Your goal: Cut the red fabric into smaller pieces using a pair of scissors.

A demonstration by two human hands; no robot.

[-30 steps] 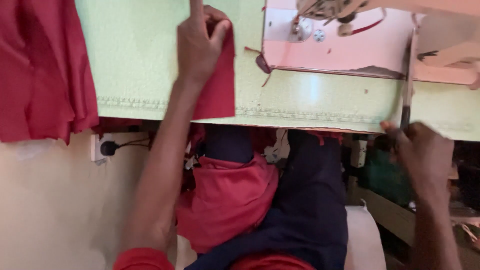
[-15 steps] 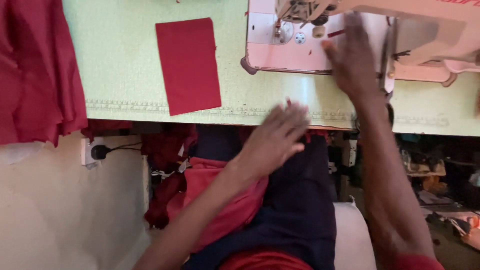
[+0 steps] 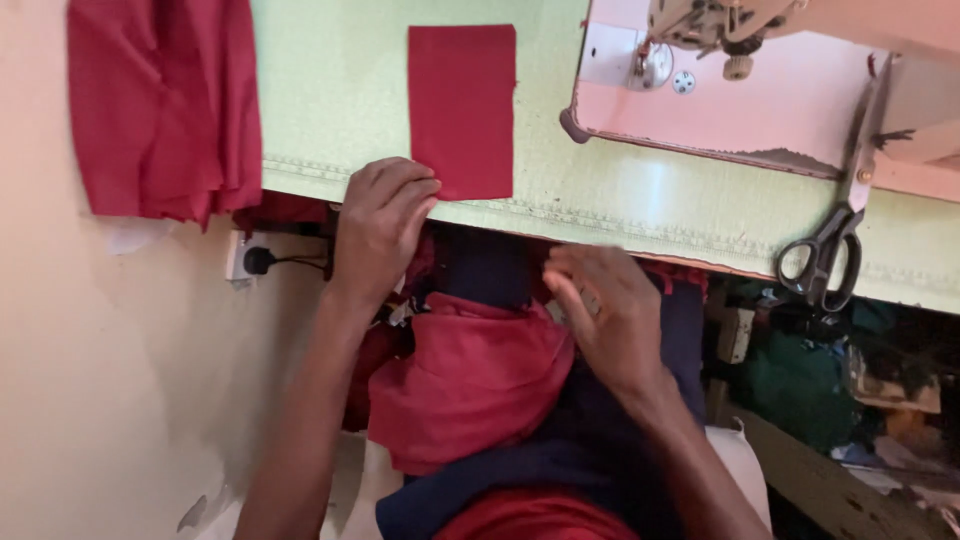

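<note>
1 rectangular red cloth piece [image 3: 461,110]: flat on the pale green table top [image 3: 340,100], near its front edge. Left hand [image 3: 380,225]: curled over that edge, fingertips touching the piece's lower left corner, grasping nothing. Right hand [image 3: 610,320]: open, empty, below the edge above bunched red fabric [image 3: 470,385] on the lap. 1 pair of black-handled scissors [image 3: 835,240]: at right, beside the pink sewing machine [image 3: 740,90].

A pale green tabletop [image 3: 350,110] runs across twelve o'clock, its front edge marked like a ruler. At nine o'clock a cream wall [image 3: 110,380] carries a white socket [image 3: 250,262] with a black plug. Soft, even light.
</note>
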